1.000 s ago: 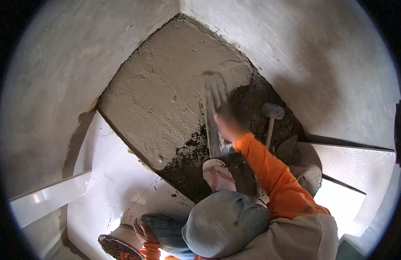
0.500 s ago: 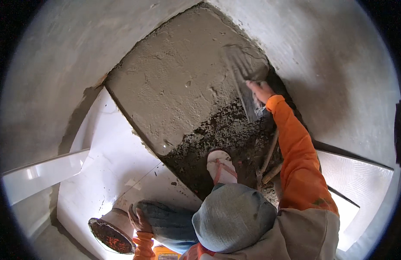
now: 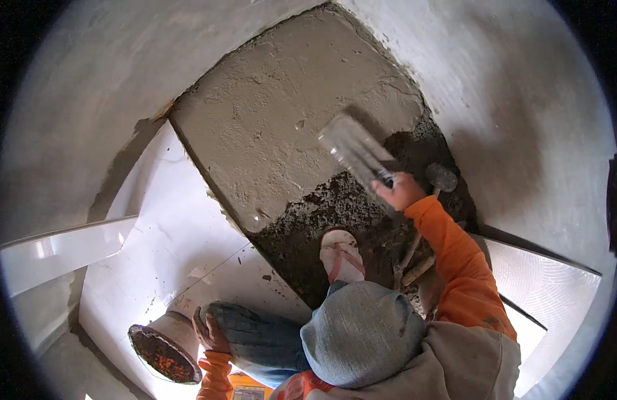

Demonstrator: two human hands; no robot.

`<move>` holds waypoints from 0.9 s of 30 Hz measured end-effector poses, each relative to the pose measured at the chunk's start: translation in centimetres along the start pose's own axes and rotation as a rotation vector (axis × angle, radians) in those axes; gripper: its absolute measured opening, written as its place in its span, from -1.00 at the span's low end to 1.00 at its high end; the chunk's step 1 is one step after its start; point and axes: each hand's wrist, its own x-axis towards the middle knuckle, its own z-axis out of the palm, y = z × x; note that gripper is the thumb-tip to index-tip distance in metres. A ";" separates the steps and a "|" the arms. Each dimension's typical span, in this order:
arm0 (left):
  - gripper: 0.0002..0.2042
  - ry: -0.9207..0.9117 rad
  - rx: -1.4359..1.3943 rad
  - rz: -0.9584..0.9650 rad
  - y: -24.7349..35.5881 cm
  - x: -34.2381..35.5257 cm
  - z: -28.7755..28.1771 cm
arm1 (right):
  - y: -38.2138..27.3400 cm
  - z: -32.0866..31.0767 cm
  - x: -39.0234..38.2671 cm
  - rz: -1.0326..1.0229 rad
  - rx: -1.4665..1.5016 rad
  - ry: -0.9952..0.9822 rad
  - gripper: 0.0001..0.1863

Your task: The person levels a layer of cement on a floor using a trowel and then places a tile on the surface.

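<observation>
My right hand (image 3: 400,192) is closed round the handle of a rectangular plastering trowel (image 3: 354,145), its blade blurred by motion. The blade hovers over or skims wet grey mortar (image 3: 268,100), near the rough dark edge of the spread layer; a shadow lies beside it. Whether it touches the mortar I cannot tell. My left hand (image 3: 212,331) lies against my bent left knee, fingers stretched, with nothing seen in it. Beside that hand is a bucket (image 3: 182,325), its inside dark and crusted with reddish bits.
A mallet (image 3: 442,177) with a dark head lies by the right wall, near wooden handles (image 3: 418,270). My sandalled foot (image 3: 342,257) is on the dark ground. White tiles (image 3: 168,220) border the mortar on the left; a ridged panel (image 3: 542,287) leans at right. Grey walls (image 3: 522,100) surround the corner.
My right hand has drawn the trowel from the mortar's right edge leftward and nearer to me, turning its blade. The mallet head has come into sight. My left hand stays at the knee.
</observation>
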 end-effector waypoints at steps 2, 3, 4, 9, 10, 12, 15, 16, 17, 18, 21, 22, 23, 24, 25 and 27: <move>-0.49 -0.008 -0.008 -0.015 0.5 0.0 -0.2 | 0.7 -0.7 0.2 0.029 -0.001 0.161 -0.24; -0.48 -0.013 -0.005 -0.031 0.9 -0.1 -0.4 | 0.0 -0.9 0.3 0.142 -0.035 0.175 -0.25; -0.48 -0.009 -0.014 -0.033 1.2 -0.1 -0.4 | -0.7 -1.2 0.2 0.258 -0.071 0.190 -0.26; -0.48 -0.006 0.017 -0.011 0.9 0.1 -0.2 | -7.0 5.3 2.2 -0.097 0.109 0.048 -0.39; -0.48 -0.010 0.042 -0.021 0.7 0.1 -0.4 | -7.3 6.5 3.7 -0.082 -0.048 -0.059 -0.36; -0.48 -0.014 0.032 -0.008 -0.5 0.3 -0.2 | -7.2 6.1 6.2 0.062 -0.082 -0.009 -0.35; -0.48 0.013 0.000 -0.043 0.4 -0.1 -0.5 | -3.5 3.3 8.5 0.136 -0.150 0.137 -0.35; -0.49 0.013 0.005 -0.040 0.5 0.0 -0.5 | -3.5 1.9 8.4 0.132 -0.086 0.185 -0.36; -0.49 0.008 0.010 -0.034 0.6 0.0 -0.4 | -1.6 1.4 8.4 0.203 -0.154 0.222 -0.37; -0.49 0.012 0.001 -0.037 0.9 0.0 -0.3 | -1.4 1.2 8.5 0.233 -0.190 0.242 -0.38; -0.50 0.029 0.005 -0.018 1.0 0.0 -0.6 | -6.8 1.1 6.0 0.233 0.099 0.174 -0.40; -0.50 0.022 0.006 -0.010 0.9 0.1 -0.5 | -9.3 1.8 5.3 0.139 -0.008 0.136 -0.47; -0.50 0.009 0.009 0.002 0.6 0.1 -0.3 | -8.9 4.0 5.0 -0.005 0.050 0.115 -0.51; -0.51 0.004 0.010 0.018 0.3 0.4 0.0 | -9.6 5.2 5.1 -0.162 0.088 0.137 -0.50; -0.51 -0.007 0.007 0.037 -0.2 0.5 0.1 | -9.1 6.9 5.5 -0.080 0.081 0.094 -0.49; -0.51 -0.012 0.028 0.001 -1.3 0.3 0.1 | -8.2 6.1 7.4 0.011 0.017 0.117 -0.48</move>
